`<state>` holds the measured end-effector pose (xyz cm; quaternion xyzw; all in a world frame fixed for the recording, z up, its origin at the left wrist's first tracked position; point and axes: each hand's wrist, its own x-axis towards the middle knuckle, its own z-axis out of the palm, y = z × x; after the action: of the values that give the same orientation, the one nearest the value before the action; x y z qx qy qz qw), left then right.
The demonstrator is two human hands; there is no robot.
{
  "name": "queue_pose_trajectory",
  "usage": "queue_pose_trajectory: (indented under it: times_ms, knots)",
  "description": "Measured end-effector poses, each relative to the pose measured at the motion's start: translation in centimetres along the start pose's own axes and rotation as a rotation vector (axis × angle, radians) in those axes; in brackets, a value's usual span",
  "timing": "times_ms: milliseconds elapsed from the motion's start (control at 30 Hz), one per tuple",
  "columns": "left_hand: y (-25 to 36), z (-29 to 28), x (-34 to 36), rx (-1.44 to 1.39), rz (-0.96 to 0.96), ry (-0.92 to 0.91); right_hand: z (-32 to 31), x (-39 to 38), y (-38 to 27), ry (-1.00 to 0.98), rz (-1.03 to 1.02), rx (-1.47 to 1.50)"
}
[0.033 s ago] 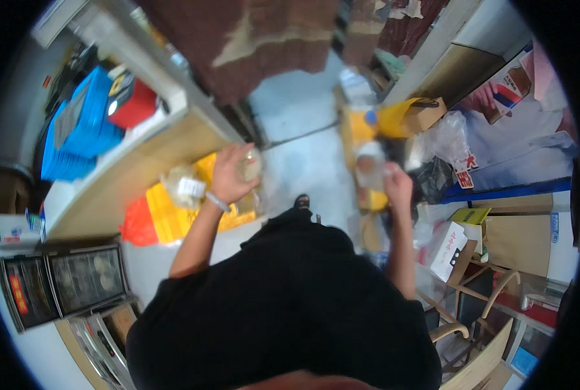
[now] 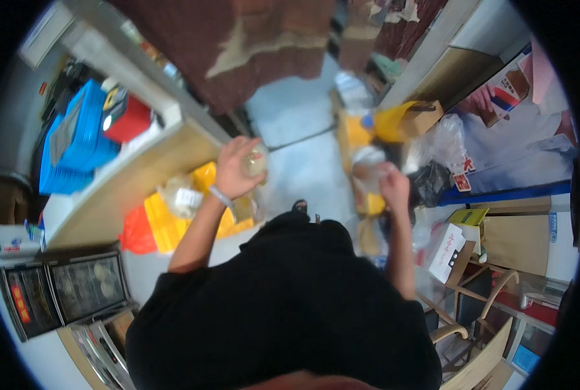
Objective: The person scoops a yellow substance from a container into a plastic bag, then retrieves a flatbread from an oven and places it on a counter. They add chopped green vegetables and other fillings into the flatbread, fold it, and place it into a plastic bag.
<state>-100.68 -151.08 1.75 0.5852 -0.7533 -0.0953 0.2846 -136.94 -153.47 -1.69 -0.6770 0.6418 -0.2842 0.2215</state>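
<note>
Head view: one round clear container [image 2: 255, 164], pale contents, clasped in the grip of our left hand [image 2: 234, 170], above the floor [image 2: 301, 162]; one blurred translucent container [image 2: 370, 171], contents unclear, pinched by our right hand [image 2: 396, 187]. Around us: blue baskets [image 2: 85, 133] on the counter [image 2: 134, 170]; yellow packaging [image 2: 163, 224]; black bag [image 2: 431, 182].

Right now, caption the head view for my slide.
Left hand holding a round, pale container; right hand holding a blurred translucent item.

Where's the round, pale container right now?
In the head view, the round, pale container is in the person's left hand, left of centre, up and to the right of the bright yellow plastic bag.
</note>
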Motion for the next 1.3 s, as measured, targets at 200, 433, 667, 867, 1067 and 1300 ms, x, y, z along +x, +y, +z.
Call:
queue_pose_trajectory:
  times_ms: [200, 433, 667, 867, 1067, 1300]
  knots:
    - [3.2, 3.4, 26.1, -0.100, 0.429, -0.069, -3.1, 15.0, -5.6, -0.154, -0.289, 0.160]
    - [-4.4, 4.2, 46.3, -0.733, -0.026, -0.291, -4.1, 38.4, -8.2, -0.157, -0.317, 0.025]
    - [-21.5, -9.8, 52.4, -0.421, -0.497, 0.319, -5.4, 61.2, -4.0, 0.135, -0.110, 0.070]
    - [-32.0, -17.3, 50.2, -0.233, -0.662, 0.766, -4.0, 72.4, -5.8, 0.077, -0.296, -0.394]
    - [-41.5, -15.5, 49.5, -0.323, -0.828, 0.881, 7.7, 81.1, -10.3, -0.342, -0.177, 0.147]
    - [-51.8, -8.9, 56.7, 0.032, -1.115, 0.667, 17.7, 89.5, -22.4, -0.592, -0.514, -0.534]
